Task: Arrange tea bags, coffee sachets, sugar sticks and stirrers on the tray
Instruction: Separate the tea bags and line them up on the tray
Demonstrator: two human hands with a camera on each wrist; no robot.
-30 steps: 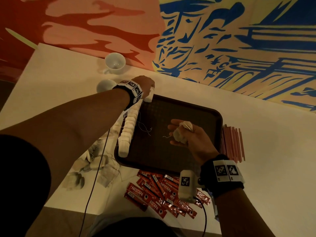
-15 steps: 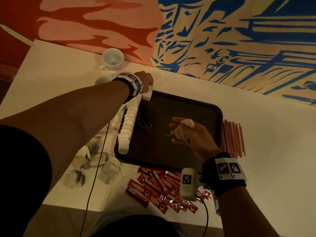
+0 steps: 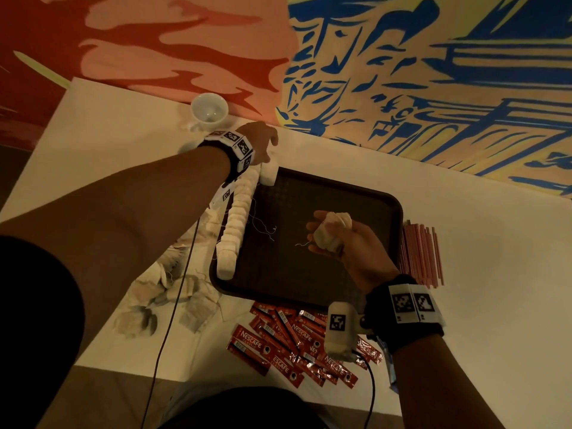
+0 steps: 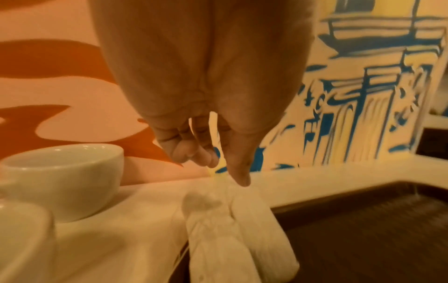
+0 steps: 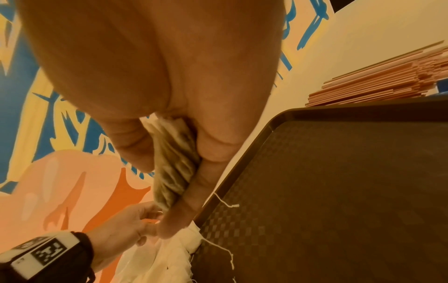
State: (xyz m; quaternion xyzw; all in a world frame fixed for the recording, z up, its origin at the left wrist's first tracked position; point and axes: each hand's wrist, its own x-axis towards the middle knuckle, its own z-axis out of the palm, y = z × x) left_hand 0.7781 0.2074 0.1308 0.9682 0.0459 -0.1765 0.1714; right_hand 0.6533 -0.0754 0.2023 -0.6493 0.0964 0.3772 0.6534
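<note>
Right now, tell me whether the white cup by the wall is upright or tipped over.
Upright. The white cup stands on the table with its mouth facing up; the left wrist view shows its rim level. It looks empty.

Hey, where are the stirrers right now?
In the head view, the stirrers lie bundled on the table, just off the tray's right edge, beyond the right hand.

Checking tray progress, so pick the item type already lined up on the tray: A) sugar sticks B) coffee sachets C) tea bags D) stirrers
C: a row of tea bags lies along the tray's left edge, while the coffee sachets and stirrers lie off it on the table.
</note>
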